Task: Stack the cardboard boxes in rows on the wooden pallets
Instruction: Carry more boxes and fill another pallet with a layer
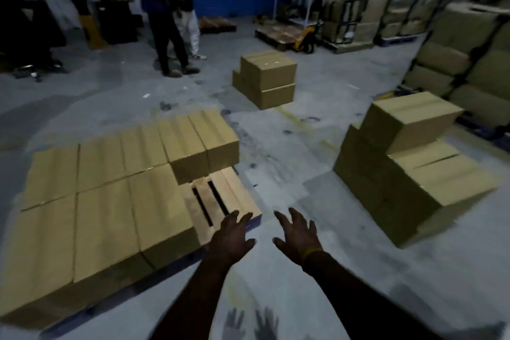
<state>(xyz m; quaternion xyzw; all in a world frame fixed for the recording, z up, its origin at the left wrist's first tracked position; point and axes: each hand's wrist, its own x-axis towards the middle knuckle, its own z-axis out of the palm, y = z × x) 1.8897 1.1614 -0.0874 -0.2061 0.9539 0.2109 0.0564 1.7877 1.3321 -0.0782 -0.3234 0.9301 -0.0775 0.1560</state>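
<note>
A wooden pallet [220,196] lies on the floor at the left, nearly covered by a layer of cardboard boxes [105,196]; its near right corner shows bare slats. My left hand [231,237] and my right hand [298,232] reach forward side by side over the floor by that corner, fingers spread, holding nothing. A pile of loose boxes [411,168] stands on the floor to the right. A smaller stack of boxes [266,77] sits farther off in the middle.
Two people [171,16] stand at the back left. A yellow pallet jack [306,38] and another pallet [276,33] are at the back. Tall wrapped box stacks [463,50] line the right side. Dark equipment [24,30] stands at the far left.
</note>
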